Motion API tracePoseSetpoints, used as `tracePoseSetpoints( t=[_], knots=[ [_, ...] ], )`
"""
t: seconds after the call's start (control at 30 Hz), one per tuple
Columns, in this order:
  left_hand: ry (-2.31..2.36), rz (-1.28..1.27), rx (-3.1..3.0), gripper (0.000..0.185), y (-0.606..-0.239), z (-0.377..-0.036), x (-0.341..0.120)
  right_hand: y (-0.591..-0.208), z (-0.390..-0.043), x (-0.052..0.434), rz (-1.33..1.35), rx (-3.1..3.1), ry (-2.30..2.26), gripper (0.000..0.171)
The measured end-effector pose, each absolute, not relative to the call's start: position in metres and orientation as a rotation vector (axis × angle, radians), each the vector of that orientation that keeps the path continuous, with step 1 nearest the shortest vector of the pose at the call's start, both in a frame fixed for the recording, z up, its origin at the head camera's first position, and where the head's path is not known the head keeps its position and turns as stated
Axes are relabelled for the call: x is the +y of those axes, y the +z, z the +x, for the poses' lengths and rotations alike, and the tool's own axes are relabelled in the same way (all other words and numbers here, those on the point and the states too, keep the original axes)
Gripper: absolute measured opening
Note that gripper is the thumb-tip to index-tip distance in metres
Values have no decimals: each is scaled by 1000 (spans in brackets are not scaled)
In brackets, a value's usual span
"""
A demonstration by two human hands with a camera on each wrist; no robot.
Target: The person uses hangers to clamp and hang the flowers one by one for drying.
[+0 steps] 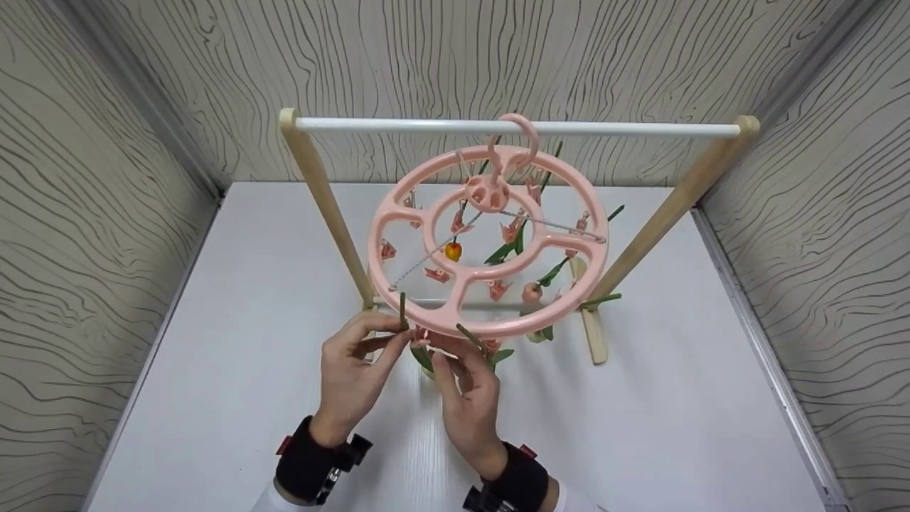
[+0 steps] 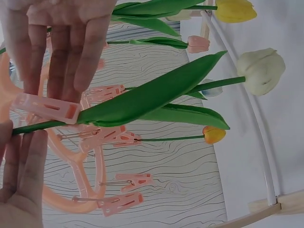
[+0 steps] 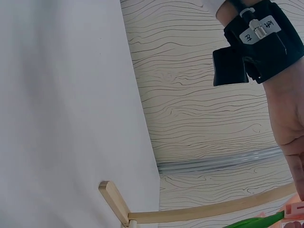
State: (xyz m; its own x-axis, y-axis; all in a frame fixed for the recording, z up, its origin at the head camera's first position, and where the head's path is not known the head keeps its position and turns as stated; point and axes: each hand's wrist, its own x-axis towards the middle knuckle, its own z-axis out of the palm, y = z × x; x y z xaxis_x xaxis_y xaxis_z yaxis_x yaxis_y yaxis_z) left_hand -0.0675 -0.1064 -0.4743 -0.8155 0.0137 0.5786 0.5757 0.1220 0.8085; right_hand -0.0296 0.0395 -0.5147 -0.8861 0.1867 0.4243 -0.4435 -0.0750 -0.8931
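A pink round clip hanger (image 1: pixel 490 331) hangs by its hook from a white rod. At its near edge my left hand (image 1: pixel 352 377) pinches the green stem of a white tulip (image 2: pixel 261 71) between thumb and fingers. The tulip's head points down, its long leaves below the clip. Just to the right, my right hand (image 1: pixel 470 402) holds a pink clip (image 2: pixel 47 108) at the hanger's rim. In the left wrist view that clip lies against the stem; whether its jaws grip the stem I cannot tell. The right wrist view shows mainly my left wrist and part of the clip.
Other tulips hang from the hanger's clips: a yellow one (image 2: pixel 235 10), a pink one (image 2: pixel 198 44) and an orange-yellow one (image 1: pixel 453 250). Several clips hold nothing. A wooden stand (image 1: pixel 323 199) carries the white rod (image 1: pixel 398 125) above a white table (image 1: pixel 242 341), with wood-patterned walls around.
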Motion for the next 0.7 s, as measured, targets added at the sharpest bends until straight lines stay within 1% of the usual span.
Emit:
tracePoseSetpoints(
  t=[0.17,0.23,0.53,0.7],
  knots=[
    [-1731,-556,-1975,19,-476,-69,-109,-521,-21,50,305,-1837,2005,15],
    [-1725,-546,-1983,19,-476,-70,-109,-523,-18,56,339,-1870,1998,13],
    [-1700,-508,-1998,16,-480,-73,-111,-543,-7,95,431,-2042,1877,23],
    [-1688,-484,-2013,14,-481,-73,-110,-553,-7,120,459,-2080,1791,21]
  ],
)
